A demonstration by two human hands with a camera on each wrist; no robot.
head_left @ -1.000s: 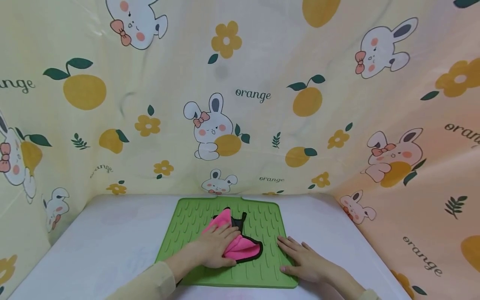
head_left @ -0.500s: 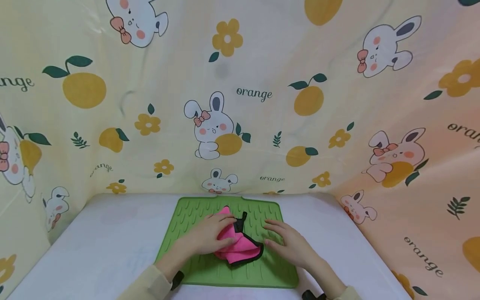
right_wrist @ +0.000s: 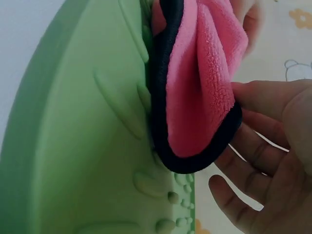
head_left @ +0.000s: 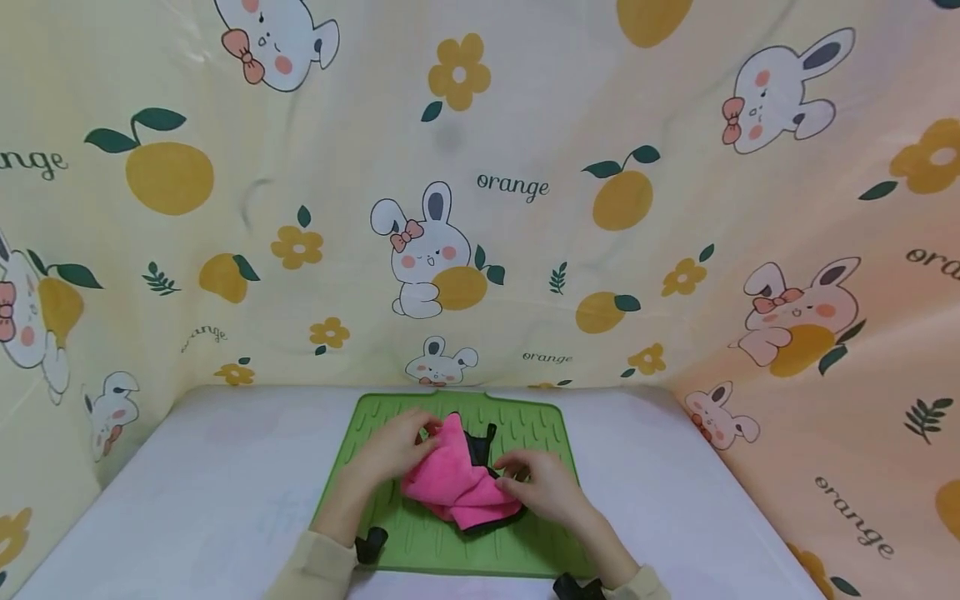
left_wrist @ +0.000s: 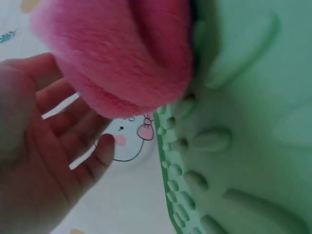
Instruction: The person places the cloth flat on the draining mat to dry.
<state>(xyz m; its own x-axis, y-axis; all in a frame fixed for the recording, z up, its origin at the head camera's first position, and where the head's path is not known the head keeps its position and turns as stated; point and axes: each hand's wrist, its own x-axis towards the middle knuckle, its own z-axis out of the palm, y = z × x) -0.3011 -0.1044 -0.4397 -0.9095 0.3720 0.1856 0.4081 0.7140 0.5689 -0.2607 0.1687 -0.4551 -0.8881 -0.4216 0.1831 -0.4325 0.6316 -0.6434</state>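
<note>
A crumpled pink fleecy cloth (head_left: 453, 479) with black edging lies on a green ridged mat (head_left: 420, 550). A black part with a loop (head_left: 480, 446) sticks out on its far side. At the cloth's upper left, my left hand (head_left: 393, 446) has its fingers and thumb bent at the pink fabric; the fingertips are partly hidden behind it in the left wrist view. My right hand (head_left: 547, 483) pinches the right edge between thumb and fingers. In the right wrist view the thumb meets the pink side, with fingers behind the black trim (right_wrist: 195, 163).
The mat lies on a white table (head_left: 225, 467). Behind and to both sides hangs a curtain (head_left: 510, 275) printed with rabbits and oranges. Black bands (head_left: 371, 546) show at the wrists.
My left hand has lifted off the cloth's middle and shifted to its upper left edge. The right hand has come from the mat's right edge to the cloth's right side.
</note>
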